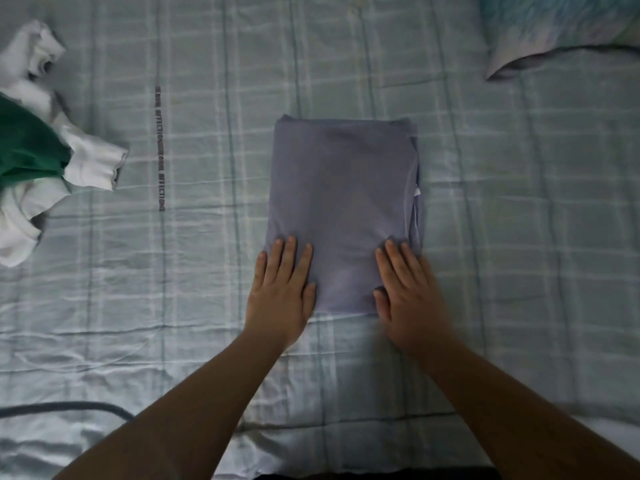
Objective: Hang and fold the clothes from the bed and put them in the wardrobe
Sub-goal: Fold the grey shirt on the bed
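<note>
A lavender garment point(343, 202), folded into a neat rectangle, lies in the middle of the bed point(207, 271). My left hand point(282, 289) lies flat with straight fingers on its near left corner. My right hand point(408, 292) lies flat on its near right corner, fingers straight and slightly blurred. At the far left edge a crumpled pile of clothes holds a green garment point(27, 147) and white garments point(93, 161).
The bed carries a pale blue checked sheet with a line of dark print point(160, 147). A pillow with a blue-green pattern point(561, 26) sits at the top right. A dark cord or edge point(69, 407) curves at the lower left.
</note>
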A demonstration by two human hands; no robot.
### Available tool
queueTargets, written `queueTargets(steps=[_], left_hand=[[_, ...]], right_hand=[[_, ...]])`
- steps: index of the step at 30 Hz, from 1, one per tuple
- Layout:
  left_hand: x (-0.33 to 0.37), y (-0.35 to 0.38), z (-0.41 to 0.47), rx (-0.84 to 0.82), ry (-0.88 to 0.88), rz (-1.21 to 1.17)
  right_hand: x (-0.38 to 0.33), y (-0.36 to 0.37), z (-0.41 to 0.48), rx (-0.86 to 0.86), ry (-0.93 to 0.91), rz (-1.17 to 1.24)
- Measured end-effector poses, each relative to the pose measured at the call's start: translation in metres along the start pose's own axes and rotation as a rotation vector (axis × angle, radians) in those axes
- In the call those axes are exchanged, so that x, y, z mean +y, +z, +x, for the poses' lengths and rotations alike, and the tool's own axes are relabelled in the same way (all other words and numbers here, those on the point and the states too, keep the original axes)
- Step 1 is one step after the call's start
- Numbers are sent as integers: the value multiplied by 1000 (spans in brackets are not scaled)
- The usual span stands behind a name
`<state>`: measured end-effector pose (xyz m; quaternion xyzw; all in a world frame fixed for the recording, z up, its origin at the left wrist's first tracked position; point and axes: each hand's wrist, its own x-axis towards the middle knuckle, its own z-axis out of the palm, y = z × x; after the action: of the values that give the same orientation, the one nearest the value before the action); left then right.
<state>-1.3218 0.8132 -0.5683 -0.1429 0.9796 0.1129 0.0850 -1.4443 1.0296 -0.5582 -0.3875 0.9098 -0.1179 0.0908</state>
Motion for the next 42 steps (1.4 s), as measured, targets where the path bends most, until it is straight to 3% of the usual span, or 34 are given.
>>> queueTargets(steps=[5, 9, 14, 21, 25, 28, 34, 42], left_hand=[[-2, -28, 9, 33, 46, -54], [-18, -54, 65, 90, 73, -99], [-33, -65, 154, -42, 51, -15], [-42, -44, 166, -89, 23, -19], [-48, -51, 141, 67, 93, -155], [-48, -47, 78, 181, 245, -211], [-61, -24, -27, -50, 531, -47], [-83, -19, -17, -169, 574, 48]], right_hand=[[-18, -30, 19, 46, 108, 75], [-16, -49, 82, 113, 116, 55], [6, -28, 164, 64, 95, -56], [23, -1, 171, 54, 91, -124], [6, -17, 147, 105, 79, -58], [-18, -27, 89, 133, -98, 54], [-14, -10, -21, -165, -264, -59], [21, -6, -18, -107, -235, -50]])
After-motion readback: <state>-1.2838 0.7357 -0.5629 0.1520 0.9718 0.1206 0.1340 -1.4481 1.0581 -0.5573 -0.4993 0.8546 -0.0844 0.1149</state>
